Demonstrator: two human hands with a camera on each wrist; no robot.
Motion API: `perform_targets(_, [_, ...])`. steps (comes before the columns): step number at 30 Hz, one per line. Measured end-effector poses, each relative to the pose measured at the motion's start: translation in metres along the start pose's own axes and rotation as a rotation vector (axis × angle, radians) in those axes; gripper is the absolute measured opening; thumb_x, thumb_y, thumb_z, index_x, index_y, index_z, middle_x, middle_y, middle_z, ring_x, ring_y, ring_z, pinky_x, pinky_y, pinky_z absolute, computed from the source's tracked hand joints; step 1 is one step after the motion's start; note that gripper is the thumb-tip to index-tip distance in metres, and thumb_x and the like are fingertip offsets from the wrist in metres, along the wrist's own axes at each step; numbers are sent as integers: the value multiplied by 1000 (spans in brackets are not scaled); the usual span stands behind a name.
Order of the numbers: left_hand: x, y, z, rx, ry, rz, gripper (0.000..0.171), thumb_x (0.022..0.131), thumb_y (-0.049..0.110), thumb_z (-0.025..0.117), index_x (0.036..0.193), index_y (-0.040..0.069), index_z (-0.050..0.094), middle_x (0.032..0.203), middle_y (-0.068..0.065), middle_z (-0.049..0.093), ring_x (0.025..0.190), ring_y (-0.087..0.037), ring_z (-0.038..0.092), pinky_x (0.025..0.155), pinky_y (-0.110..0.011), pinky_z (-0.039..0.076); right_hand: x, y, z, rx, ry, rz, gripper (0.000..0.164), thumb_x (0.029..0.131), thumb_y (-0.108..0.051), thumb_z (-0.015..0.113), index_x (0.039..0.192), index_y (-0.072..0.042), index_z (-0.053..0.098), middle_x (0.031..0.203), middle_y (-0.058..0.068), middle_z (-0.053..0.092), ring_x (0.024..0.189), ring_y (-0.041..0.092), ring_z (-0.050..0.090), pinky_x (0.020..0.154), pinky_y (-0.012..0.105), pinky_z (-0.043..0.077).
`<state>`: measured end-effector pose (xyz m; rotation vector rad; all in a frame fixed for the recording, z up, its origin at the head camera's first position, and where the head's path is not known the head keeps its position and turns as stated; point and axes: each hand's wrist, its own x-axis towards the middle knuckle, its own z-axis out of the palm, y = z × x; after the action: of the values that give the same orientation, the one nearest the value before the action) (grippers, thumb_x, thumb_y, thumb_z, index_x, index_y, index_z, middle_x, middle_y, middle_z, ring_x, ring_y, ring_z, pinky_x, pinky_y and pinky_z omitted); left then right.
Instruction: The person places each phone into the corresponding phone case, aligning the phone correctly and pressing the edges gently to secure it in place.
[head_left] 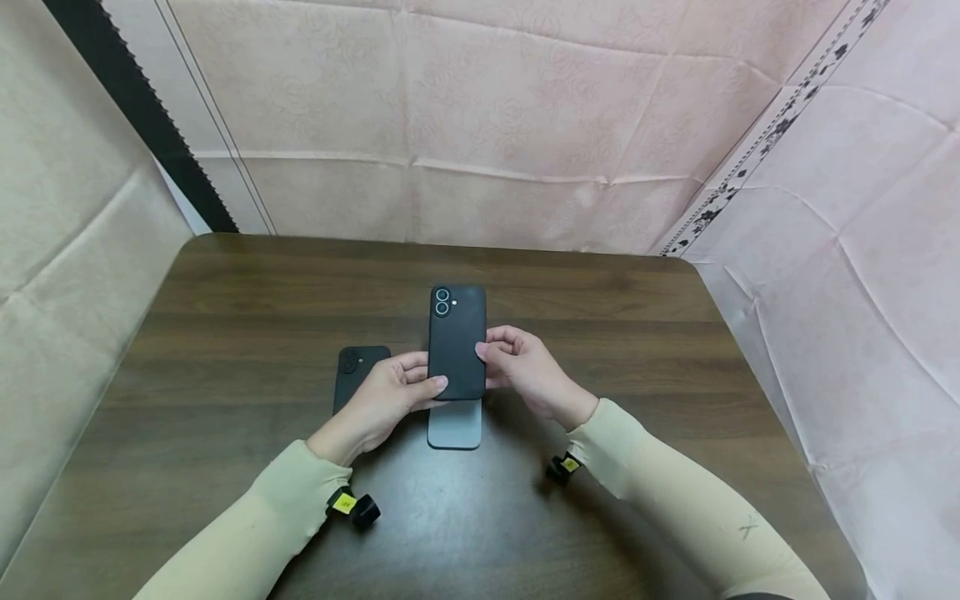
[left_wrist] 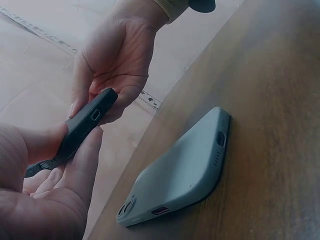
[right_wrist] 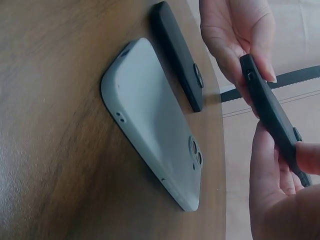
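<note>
A black phone (head_left: 458, 342) with two silver-ringed camera lenses is held above the table, back side up in the head view. My left hand (head_left: 384, 390) grips its lower left, the thumb on the back and fingers along the side and underneath. At the right edge, my right hand (head_left: 528, 371) pinches the same phone between thumb and fingers. Below it a pale blue-grey phone (right_wrist: 150, 110) lies back up on the table, partly covered in the head view. A second black phone (head_left: 358, 365) lies to the left, its lower part hidden behind my left hand.
The brown wooden table (head_left: 225, 333) has rounded far corners. Pale patterned sheets (head_left: 510, 108) hang behind it and at both sides. Each wrist carries a small black camera (head_left: 364, 512) on a strap.
</note>
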<state>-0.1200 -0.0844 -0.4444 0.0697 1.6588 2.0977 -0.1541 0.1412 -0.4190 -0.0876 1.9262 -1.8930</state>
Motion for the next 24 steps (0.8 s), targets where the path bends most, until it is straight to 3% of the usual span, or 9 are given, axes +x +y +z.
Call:
perform_targets(9, [1, -1, -2, 20, -17, 0, 43, 88, 11, 71, 127, 2, 54, 115, -16, 66, 101, -30, 67, 86, -38, 53, -3, -3, 2, 13, -4, 22, 25, 97, -13, 60, 118, 0, 56, 104, 16, 69, 84, 27, 69, 77, 40, 57])
perform_targets(15, [1, -1, -4, 18, -18, 35, 44, 88, 14, 72, 127, 4, 56, 117, -14, 67, 103, -29, 66, 87, -39, 52, -5, -3, 3, 24, -21, -6, 28, 97, -17, 60, 121, -3, 56, 110, 16, 68, 92, 29, 68, 83, 42, 55])
perform_targets(24, [1, 4, -5, -3, 76, 74, 44, 89, 17, 71, 130, 9, 56, 120, -9, 66, 108, -24, 64, 88, -35, 52, -8, 1, 3, -57, -107, 24, 31, 94, -17, 66, 119, -2, 56, 105, 19, 65, 92, 30, 66, 89, 45, 51])
